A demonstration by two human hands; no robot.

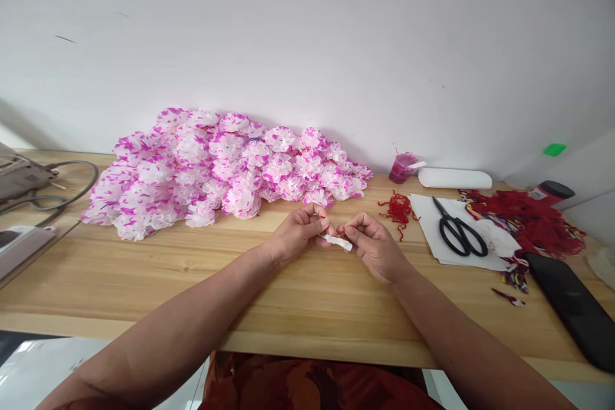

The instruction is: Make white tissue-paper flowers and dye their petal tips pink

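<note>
A narrow folded strip of white paper [339, 242] lies between my two hands, just above the wooden table. My left hand [300, 232] is closed, its thumb and fingers pinching the strip at its left part. A bit of red yarn [327, 223] shows at the left thumb and runs toward the other hand. My right hand [377, 245] is closed too, fingertips pressed together close to the strip's right end, apparently on the yarn; the fingers partly hide it. Behind my hands spreads a heap of white paper flowers [240, 166] with magenta-spotted edges.
To the right are loose red yarn pieces [398, 207], a cup of magenta liquid [402, 168], a white roll [454, 178], black-handled scissors [459, 230] on paper sheets [430, 224], a red yarn pile [542, 221] and a black case [571, 307]. A cable [93, 179] lies left.
</note>
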